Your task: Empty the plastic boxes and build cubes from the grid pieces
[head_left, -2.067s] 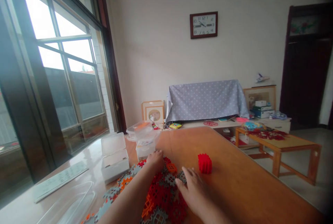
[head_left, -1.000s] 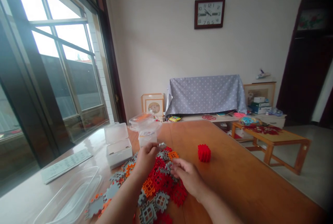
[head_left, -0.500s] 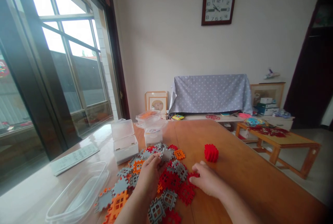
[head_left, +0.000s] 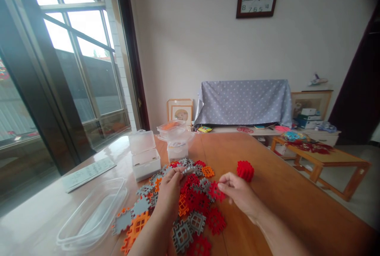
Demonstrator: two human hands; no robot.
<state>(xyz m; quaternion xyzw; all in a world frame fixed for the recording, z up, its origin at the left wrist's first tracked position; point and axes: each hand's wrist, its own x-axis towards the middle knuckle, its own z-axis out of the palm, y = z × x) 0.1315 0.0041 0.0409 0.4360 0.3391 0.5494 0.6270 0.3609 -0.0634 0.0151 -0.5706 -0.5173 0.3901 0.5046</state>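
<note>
Interlocking plastic building tiles in red, grey and orange lie heaped on the table. My left hand (head_left: 170, 189) is over the far part of the heap, its fingers closed on a grey tile (head_left: 187, 170) seen nearly edge-on. On the heap's right side, my right hand (head_left: 239, 193) pinches a red tile (head_left: 216, 191) between thumb and fingers. Just beyond that hand stands a stack of red tiles (head_left: 245, 170). Closer to me lie a grey window tile (head_left: 182, 236), an orange window tile (head_left: 136, 230) and another red tile (head_left: 216, 221).
An open clear plastic tub (head_left: 92, 212) sits at the left, near a printed sheet (head_left: 89, 174). Behind the heap are an open white lidded box (head_left: 146, 165) and stacked clear containers (head_left: 177, 151). The wooden table's (head_left: 285, 204) right edge runs diagonally toward a low bench (head_left: 335, 161).
My right hand has picked up a red tile from the heap's right side and raised it slightly. The grey tile in my left hand has tilted nearly edge-on. The view has shifted slightly.
</note>
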